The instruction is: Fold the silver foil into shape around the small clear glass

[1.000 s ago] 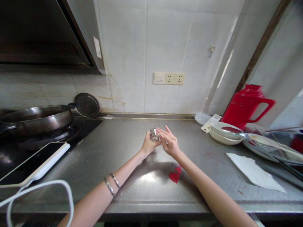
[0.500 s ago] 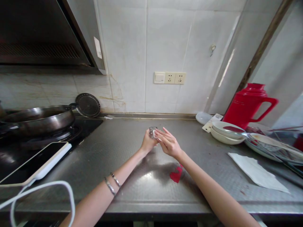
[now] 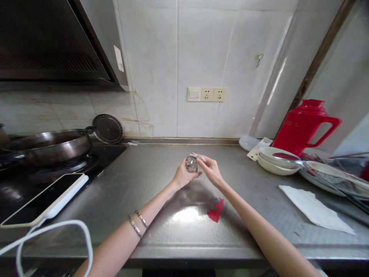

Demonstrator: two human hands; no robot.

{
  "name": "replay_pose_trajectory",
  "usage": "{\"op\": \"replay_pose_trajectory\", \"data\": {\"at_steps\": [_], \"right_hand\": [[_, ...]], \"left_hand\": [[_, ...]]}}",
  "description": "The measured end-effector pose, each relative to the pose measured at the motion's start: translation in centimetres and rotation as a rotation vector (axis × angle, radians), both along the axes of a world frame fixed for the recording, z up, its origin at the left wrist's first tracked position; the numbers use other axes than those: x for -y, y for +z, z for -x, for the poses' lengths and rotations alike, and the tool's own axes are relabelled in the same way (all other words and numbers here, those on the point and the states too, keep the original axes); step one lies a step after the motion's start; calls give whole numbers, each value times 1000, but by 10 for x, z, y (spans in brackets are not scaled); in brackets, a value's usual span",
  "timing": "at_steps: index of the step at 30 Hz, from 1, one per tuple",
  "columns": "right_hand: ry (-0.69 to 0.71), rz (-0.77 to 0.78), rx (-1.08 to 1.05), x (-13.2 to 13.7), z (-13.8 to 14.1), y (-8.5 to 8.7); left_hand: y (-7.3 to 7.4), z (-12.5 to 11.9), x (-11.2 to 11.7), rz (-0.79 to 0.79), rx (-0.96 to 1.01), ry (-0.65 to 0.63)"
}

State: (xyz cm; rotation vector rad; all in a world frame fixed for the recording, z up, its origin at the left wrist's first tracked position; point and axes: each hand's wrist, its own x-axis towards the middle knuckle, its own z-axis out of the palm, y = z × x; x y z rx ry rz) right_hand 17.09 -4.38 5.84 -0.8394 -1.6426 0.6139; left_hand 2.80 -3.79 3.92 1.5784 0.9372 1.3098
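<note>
One clear glass [image 3: 191, 164] is held over the desk [image 3: 144, 169], the left hand [image 3: 183, 175] wrapping its fingers round it, seemingly for steadiness. At its far right edge, the right hand [image 3: 211, 169] has narrowed fingers by a white scrap [image 3: 195, 154]; whether they grip, I cannot tell

Left arm [image 3: 122, 244] and right arm [image 3: 256, 226] converge, fingers [image 3: 205, 162] curled.

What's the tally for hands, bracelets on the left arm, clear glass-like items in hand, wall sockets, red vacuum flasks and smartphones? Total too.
Left hand and right hand: 2
Bracelets: 2
Clear glass-like item: 1
Wall sockets: 2
Red vacuum flask: 1
Smartphone: 1
Total: 9
</note>
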Motion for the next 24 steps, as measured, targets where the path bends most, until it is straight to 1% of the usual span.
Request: {"op": "replay_pose_trajectory", "data": {"at_steps": [4,7,10,14,16,18,20,21,24], "right_hand": [[243,162,-139,1,5,3],[316,220,-168,2,8,3],[295,233,-187,2,9,3],[208,254,-199,2,9,3],[157,259,-202,2,8,5],[121,275,-210,2,9,6],[127,310,-240,2,9,6],[148,331,-264,2,9,6],[222,392,-345,3,11,6]], "left_hand": [[8,5,1,-5,-36,3],[10,8,1,-40,-69,17],[9,7,1,-53,-88,16],[4,6,-1,-19,-74,2],[2,8,-4,-51,-80,-17],[1,12,-8,-109,-105,-77],[3,18,-11,-154,-146,-139],[5,22,-13,-179,-169,-150],[10,28,-14,-279,-240,-113]]}}
